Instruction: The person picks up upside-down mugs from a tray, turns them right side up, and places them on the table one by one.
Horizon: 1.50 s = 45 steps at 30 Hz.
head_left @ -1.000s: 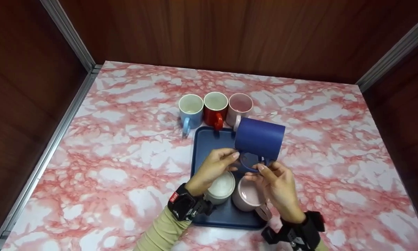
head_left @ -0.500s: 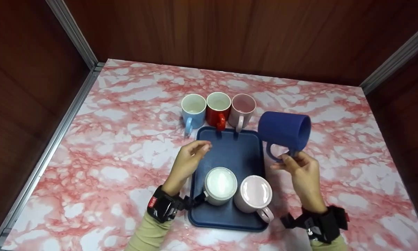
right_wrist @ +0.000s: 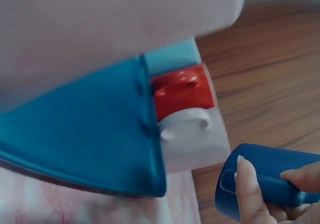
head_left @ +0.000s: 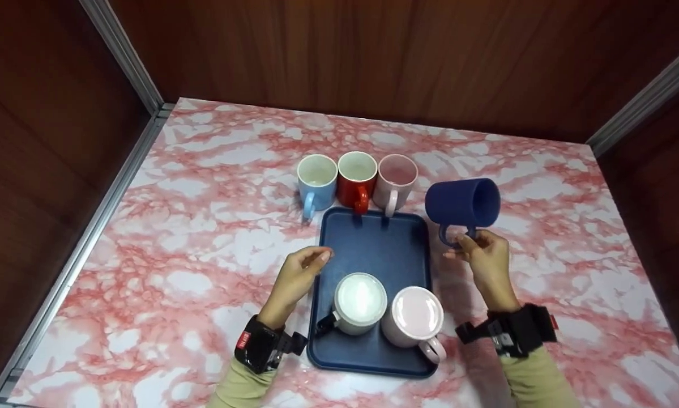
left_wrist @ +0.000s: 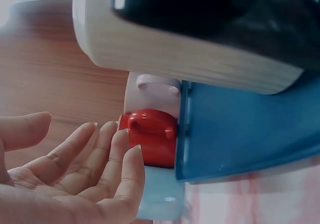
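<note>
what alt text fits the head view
The right hand holds a blue mug sideways by its handle, right of a tray bearing a white mug and a pink mug. The left hand, empty, is by the tray's left edge. Beyond it stand a sky-blue mug, a red mug and a second pink mug.

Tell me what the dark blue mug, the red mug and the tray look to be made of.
Dark blue mug: probably ceramic, matte; even colour without sharp highlights, though plastic isn't ruled out.
Red mug: likely glazed ceramic, glossy; bright glints sit on its handle.
Tray: seemingly moulded plastic, low sheen; rounded corners and smooth unbroken colour suggest it, but coated metal is possible.
</note>
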Motion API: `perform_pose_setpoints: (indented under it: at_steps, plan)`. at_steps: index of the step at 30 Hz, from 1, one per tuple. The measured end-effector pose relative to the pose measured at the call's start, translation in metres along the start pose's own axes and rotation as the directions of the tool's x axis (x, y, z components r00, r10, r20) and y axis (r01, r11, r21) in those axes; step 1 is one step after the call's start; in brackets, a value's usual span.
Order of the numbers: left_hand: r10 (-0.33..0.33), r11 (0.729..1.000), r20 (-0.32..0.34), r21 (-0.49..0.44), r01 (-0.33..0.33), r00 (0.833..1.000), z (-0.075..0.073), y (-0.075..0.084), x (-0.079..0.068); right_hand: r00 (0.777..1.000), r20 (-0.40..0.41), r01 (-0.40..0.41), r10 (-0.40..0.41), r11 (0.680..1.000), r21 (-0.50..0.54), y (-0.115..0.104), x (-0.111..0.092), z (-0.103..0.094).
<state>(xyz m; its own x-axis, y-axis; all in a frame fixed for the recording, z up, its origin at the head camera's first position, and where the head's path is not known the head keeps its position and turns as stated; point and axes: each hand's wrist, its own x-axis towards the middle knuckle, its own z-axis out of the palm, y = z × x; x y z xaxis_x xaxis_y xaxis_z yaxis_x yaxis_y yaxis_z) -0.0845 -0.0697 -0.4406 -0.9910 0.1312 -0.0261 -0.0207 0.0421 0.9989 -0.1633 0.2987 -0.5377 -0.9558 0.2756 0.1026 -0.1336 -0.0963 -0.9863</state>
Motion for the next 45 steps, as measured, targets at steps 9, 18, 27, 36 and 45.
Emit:
perform_pose_setpoints:
  at_steps: [9,18,27,36,45]
  plan:
    - [-0.032,0.999,-0.011,-0.009,0.032,0.999,0.001,-0.006,-0.004,0.995,0.010,-0.093,0.096,0.981,-0.171,-0.048,0.005,0.036]
    - [-0.024,1.000,0.007,-0.002,0.024,1.000,0.004,-0.007,-0.004,0.976,-0.062,-0.218,0.210,0.906,-0.363,-0.095,-0.002,0.071]
    - [-0.032,0.999,-0.002,-0.011,0.032,0.999,0.000,-0.008,-0.004,0.976,-0.059,-0.214,0.209,0.876,-0.433,-0.087,0.007,0.078]
    - [-0.002,1.000,-0.012,0.006,0.002,1.000,-0.001,-0.009,-0.005,0.973,-0.028,-0.209,0.228,0.831,-0.516,-0.083,0.015,0.089]
    - [0.001,1.000,-0.022,0.002,-0.001,1.000,-0.001,-0.012,-0.004,0.977,0.001,-0.179,0.213,0.826,-0.535,-0.083,0.021,0.097]
